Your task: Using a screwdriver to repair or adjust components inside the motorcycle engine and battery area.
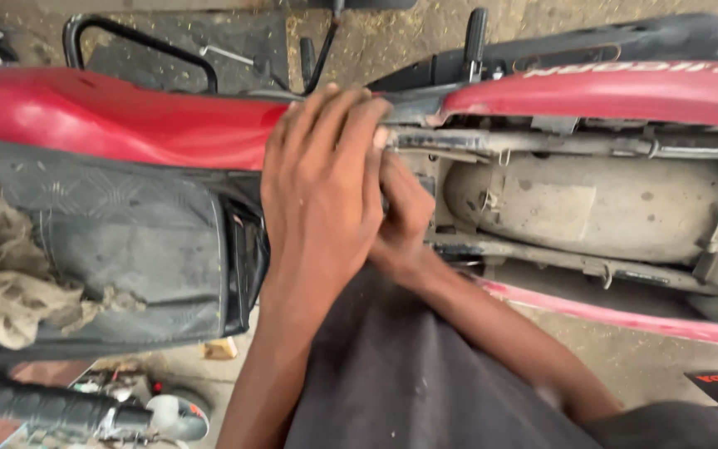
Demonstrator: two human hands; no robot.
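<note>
**A:** Where are our fingers?

**B:** Our left hand [322, 195] lies on top, its fingers [351, 125] pressed together and stretched flat, tips resting on the near end of a grey metal frame rail [542, 143]. Our right hand [405, 208] is tucked beneath and just beside it, fingers curled inward. We cannot tell whether they pinch anything, because the left hand covers them.

**A:** Which way does the rail lie from our fingers?

**B:** It starts at the left fingertips and runs away to the right, its long axis level across the view. The left hand touches it; the right hand sits lower, between this rail and a second rail [575, 262] nearer us, which slants down to the right.

**A:** What surrounds them?

**B:** We are looking down on one red motorcycle with its seat off. Between the two rails sits one dusty grey inner mudguard [592, 204]. Left of our hands is the red fuel tank [118, 120], and under it one black padded cover [126, 241] with a frayed tan rag [2, 266] on it. The red tail panel [617, 91] runs along the far side to the right.

**A:** Anything further out?

**B:** One black handlebar grip [35, 407] at lower left, one black grab bar [139, 41] at the top, and gritty concrete floor [633, 357]. Our dark garment [409, 382] fills the bottom centre.
</note>
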